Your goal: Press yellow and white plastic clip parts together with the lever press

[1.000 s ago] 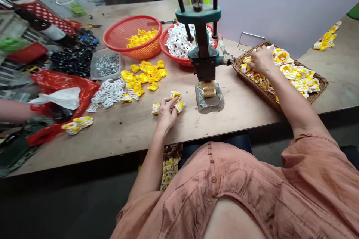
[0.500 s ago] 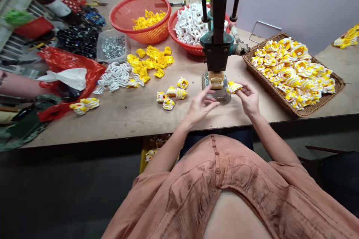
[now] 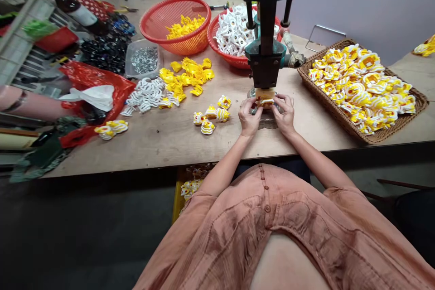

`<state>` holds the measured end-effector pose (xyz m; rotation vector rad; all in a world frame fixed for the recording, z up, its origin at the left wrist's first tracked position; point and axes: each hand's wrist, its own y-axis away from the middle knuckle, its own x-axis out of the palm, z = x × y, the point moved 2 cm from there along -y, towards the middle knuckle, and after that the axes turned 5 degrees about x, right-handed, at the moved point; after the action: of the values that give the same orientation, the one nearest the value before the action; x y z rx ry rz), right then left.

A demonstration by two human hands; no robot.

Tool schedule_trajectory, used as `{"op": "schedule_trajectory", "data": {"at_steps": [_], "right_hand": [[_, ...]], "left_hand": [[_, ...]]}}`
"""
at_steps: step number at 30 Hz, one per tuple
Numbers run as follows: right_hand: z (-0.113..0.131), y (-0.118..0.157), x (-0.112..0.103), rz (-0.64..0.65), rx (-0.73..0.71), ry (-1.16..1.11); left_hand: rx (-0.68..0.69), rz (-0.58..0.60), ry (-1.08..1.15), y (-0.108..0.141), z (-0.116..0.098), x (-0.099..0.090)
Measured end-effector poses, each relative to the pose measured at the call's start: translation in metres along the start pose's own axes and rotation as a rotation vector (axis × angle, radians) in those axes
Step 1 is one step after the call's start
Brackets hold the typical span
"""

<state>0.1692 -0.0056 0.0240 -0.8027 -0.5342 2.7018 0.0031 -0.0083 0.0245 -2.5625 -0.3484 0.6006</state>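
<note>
- Left hand [image 3: 250, 120] is closed in a pinch, thumb and fingers at the left end of a yellow-and-white striped plastic piece [image 3: 266, 101]; the backs of the fingers hide the exact contact.
- Right hand [image 3: 284, 114] mirrors it, clamped with thumb and fingertips at the piece's right end, so the piece is held level between the two hands.
- That piece sits at the front of the tan block [image 3: 261, 93], under the ram of the teal bench press [image 3: 268, 52] and above its base [image 3: 268, 122]; whether it is fully seated, I cannot tell.
- By its look it should be light and fairly stiff, a moulded shell with raised white bands; the smooth plastic may slip a little, and thin edges or joints could crack if squeezed hard.
- Best hold is probably by the two short ends, fingertips low and outward, leaving the middle free and the skin away from the ram.
- Similar striped pieces [image 3: 222, 114] lie loose on the tabletop [image 3: 163, 145], just beyond the left hand.
- Many more fill the wicker basket [image 3: 335, 118] on the right, well apart from the right hand.
</note>
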Motion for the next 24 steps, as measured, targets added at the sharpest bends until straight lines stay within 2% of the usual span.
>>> {"op": "schedule_trajectory", "data": {"at_steps": [5,9,17,20,24], "right_hand": [[0.003,-0.012,0.001,0.036,0.024,0.047],[0.006,-0.012,-0.009,0.104,-0.059,0.117],[0.010,-0.013,-0.016,0.141,-0.154,0.214],[0.011,-0.017,-0.014,0.122,-0.176,0.212],[0.005,-0.010,-0.011,0.106,-0.135,0.149]], "left_hand": [[0.021,0.062,-0.087,-0.012,0.009,0.000],[0.101,0.107,-0.096,-0.015,0.001,-0.009],[0.117,0.158,-0.112,-0.019,0.001,-0.015],[0.132,0.154,-0.120,-0.021,0.004,-0.016],[0.163,0.211,-0.076,-0.013,0.008,-0.016]]}}
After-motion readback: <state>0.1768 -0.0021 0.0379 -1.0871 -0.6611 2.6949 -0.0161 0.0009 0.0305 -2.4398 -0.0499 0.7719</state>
